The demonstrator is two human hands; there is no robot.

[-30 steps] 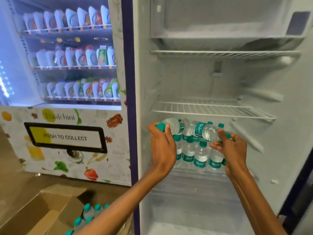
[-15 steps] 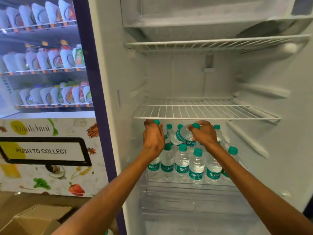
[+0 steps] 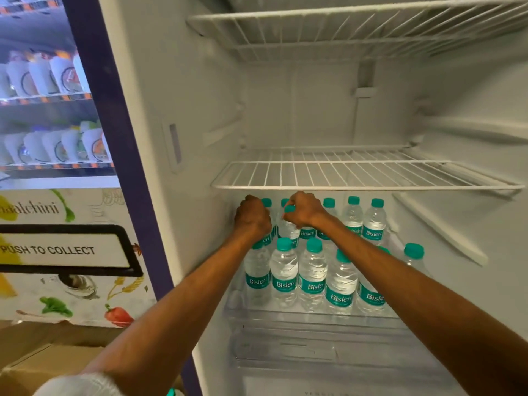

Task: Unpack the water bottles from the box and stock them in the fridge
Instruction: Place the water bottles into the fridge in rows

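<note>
Several clear water bottles [image 3: 284,274] with teal caps and teal labels stand in rows on the fridge's lowest glass shelf [image 3: 314,317]. My left hand [image 3: 253,217] reaches in at the back left and grips the top of an upright bottle [image 3: 264,241]. Just to its right, my right hand [image 3: 304,210] curls round the neck of another bottle [image 3: 288,228], whose teal cap shows under the fingers. Both hands sit just below the white wire shelf [image 3: 357,174]. A corner of the cardboard box [image 3: 43,364] shows at the bottom left.
The open fridge has two bare wire shelves, the upper one [image 3: 343,30] near the top, and a clear drawer [image 3: 328,352] below the bottles. A vending machine [image 3: 65,224] with a "PUSH TO COLLECT" flap stands to the left, behind a purple frame [image 3: 120,167].
Both hands have moved deeper into the fridge and to the back left of the shelf. The two bottles they carried tilted now stand close to upright among the others. The view has moved closer.
</note>
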